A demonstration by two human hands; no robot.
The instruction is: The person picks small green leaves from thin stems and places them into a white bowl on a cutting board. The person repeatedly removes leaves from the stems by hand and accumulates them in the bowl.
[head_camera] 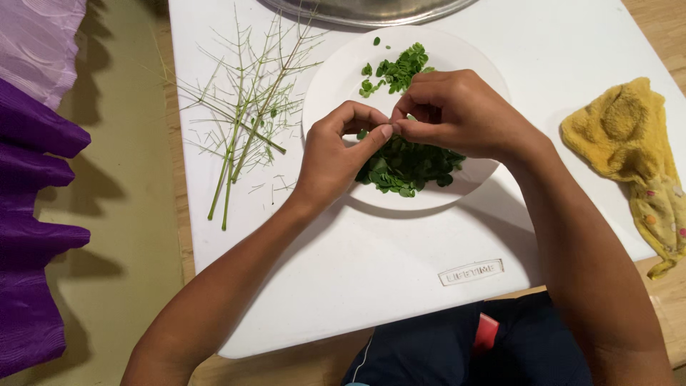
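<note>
both hands are up over a white plate [325,89] that sits on a white table [371,271]. the left hand [336,154] and the right hand [461,114] meet right above the middle of the plate, fingertips touching or just about touching, thumbs and forefingers pinched narrow together on something tiny, probably a thin stem or leaf but it's too small to really tell what. the other fingers on both hands are curled in

under the hands there's a pile of small green leaves [407,168] on the near part of the plate, partly hidden by the fingers, and a second smaller bunch of leaves [400,68] on the far part with a few loose ones scattered beside it

to the left of the plate, on the table, lies a heap of bare stripped stems [246,114], thin and branching, mostly green, fanned out with the thick ends pointing toward the near edge. a crumpled yellow cloth [632,146] lies well off to the right, hanging partly over the table edge. a metal tray [371,11] edge shows at the far side, just past the plate. purple fabric [36,179] runs down the left edge of the view
</note>
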